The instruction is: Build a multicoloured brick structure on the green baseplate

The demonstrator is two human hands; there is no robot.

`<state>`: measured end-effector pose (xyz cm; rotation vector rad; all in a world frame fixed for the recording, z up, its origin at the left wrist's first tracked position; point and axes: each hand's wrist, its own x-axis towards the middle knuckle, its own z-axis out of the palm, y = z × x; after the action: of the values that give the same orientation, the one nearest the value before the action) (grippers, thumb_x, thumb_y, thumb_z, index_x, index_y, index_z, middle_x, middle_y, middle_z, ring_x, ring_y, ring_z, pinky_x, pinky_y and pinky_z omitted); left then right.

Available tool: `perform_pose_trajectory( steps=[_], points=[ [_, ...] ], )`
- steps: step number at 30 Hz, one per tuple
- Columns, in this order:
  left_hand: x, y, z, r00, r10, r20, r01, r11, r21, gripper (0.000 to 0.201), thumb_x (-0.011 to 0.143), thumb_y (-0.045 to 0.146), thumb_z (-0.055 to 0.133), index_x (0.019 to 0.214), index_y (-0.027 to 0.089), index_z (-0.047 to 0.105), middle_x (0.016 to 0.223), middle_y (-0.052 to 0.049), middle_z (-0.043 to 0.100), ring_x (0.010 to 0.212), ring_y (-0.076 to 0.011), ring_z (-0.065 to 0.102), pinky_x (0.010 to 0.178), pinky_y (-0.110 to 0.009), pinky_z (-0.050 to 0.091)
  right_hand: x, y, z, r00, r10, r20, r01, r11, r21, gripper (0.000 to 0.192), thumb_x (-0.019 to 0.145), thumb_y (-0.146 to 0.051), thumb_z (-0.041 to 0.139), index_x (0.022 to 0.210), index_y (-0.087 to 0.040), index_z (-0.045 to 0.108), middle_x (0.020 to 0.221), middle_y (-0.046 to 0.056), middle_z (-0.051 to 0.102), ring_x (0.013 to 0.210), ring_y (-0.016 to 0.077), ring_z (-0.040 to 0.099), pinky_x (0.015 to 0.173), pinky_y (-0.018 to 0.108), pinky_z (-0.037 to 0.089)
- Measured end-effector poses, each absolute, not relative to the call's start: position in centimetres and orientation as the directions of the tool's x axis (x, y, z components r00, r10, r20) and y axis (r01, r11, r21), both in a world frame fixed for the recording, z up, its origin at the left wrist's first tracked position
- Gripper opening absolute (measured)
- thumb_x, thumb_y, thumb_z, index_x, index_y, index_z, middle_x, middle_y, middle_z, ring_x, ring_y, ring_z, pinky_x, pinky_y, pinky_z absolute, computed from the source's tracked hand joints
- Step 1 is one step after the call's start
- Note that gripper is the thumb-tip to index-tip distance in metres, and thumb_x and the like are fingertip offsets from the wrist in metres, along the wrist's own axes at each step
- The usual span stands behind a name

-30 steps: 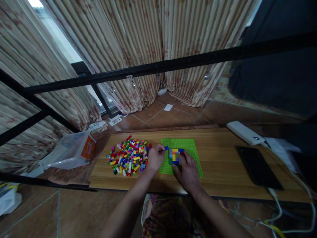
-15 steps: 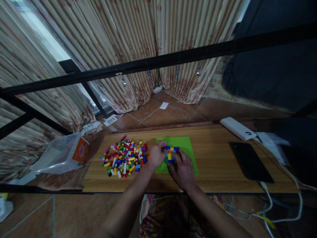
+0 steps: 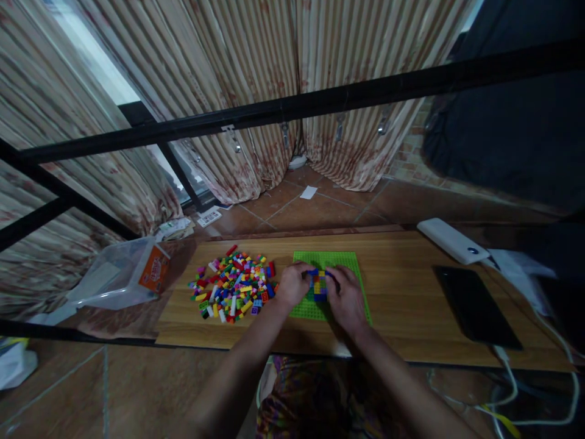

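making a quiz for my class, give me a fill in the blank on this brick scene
1. Both hands, left hand and right hand, touch a small brick build on a baseplate coloured ____.
2. The loose brick pile lies to the ____ of the baseplate.
3. The dark tablet lies flat on the ____ end of the table.

Missing words: green; left; right
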<state>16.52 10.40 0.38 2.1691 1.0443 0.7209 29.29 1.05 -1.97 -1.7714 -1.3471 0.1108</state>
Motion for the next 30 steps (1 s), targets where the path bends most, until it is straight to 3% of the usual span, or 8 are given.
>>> perform_pose_trajectory(
  steps=[10, 17, 25, 30],
  points=[
    [16.7, 10.3, 0.6, 0.530, 0.830, 0.171, 0.488, -0.463, 0.740, 0.034, 0.076, 0.001, 0.054, 0.095, 0.021, 0.073, 0.098, -0.003, 0.073, 0.090, -0.0157, 0.068, 0.091, -0.029, 0.052, 30.3, 4.2, -2.6, 0.315, 0.882, 0.350, 0.786, -0.036, -0.617, 0.029, 0.092, -0.037, 0.049, 0.101, -0.026, 0.074, 0.110, 0.008, 0.064, 0.104, 0.0239, 0.054, 0.092, 0.041, 0.042],
    [15.7, 11.4, 0.1, 0.466, 0.881, 0.082, 0.437, -0.310, 0.844, 0.040, 0.078, -0.001, 0.047, 0.104, 0.018, 0.070, 0.095, -0.003, 0.074, 0.088, -0.0142, 0.069, 0.086, -0.027, 0.054, 30.8, 4.4, -2.9, 0.294, 0.890, 0.347, 0.785, -0.018, -0.620, 0.025, 0.090, -0.035, 0.053, 0.097, -0.026, 0.075, 0.110, 0.007, 0.063, 0.104, 0.0234, 0.054, 0.094, 0.041, 0.041],
    [16.1, 12.0, 0.2, 0.374, 0.927, 0.020, 0.517, -0.227, 0.825, 0.017, 0.081, 0.025, 0.062, 0.090, 0.017, 0.074, 0.084, -0.004, 0.074, 0.078, -0.0161, 0.067, 0.074, -0.025, 0.053, 31.3, 4.7, -2.8, 0.226, 0.912, 0.341, 0.821, 0.011, -0.571, 0.024, 0.090, -0.034, 0.053, 0.096, -0.028, 0.075, 0.107, 0.006, 0.063, 0.098, 0.0229, 0.054, 0.091, 0.040, 0.043],
    [16.7, 12.5, -0.3, 0.368, 0.929, -0.030, 0.549, -0.192, 0.814, 0.012, 0.076, 0.028, 0.067, 0.077, 0.019, 0.075, 0.071, -0.001, 0.072, 0.069, -0.0144, 0.065, 0.065, -0.022, 0.050, 31.4, 4.8, -2.8, 0.211, 0.919, 0.334, 0.837, 0.007, -0.547, 0.023, 0.089, -0.034, 0.054, 0.097, -0.028, 0.075, 0.106, 0.006, 0.063, 0.097, 0.0226, 0.053, 0.090, 0.039, 0.043]
  ],
)
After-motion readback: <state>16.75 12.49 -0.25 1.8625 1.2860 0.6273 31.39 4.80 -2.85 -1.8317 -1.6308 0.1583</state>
